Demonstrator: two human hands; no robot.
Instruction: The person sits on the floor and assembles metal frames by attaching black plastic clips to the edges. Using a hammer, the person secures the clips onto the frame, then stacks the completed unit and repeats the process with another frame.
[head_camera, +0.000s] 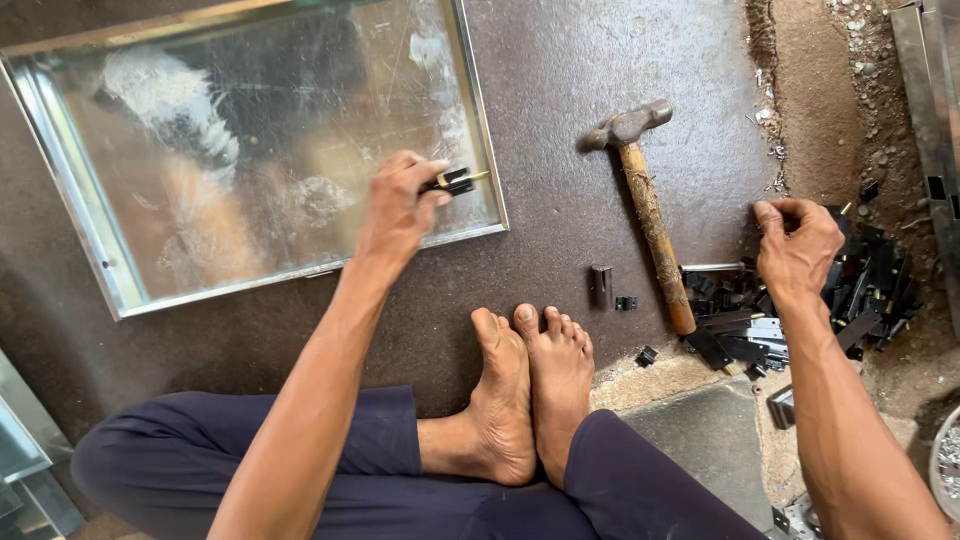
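Bare feet (530, 395) and crossed legs in dark trousers (300, 460) fill the six o'clock edge of the frame as a person sits on a dark floor. At eleven o'clock lies a shallow sheet-metal tray (100, 270), its long axis running nine to three. The left hand (398, 210) is closed in a pinch on a small black clip (455, 181) held just over the tray's lower right corner. The right hand (797, 245), at three o'clock, has its fingers curled into a heap of black metal pieces (800, 320); whether it grips one cannot be told. Between the hands lies a hammer (650, 215), head at twelve, handle toward five, nearer the right hand.
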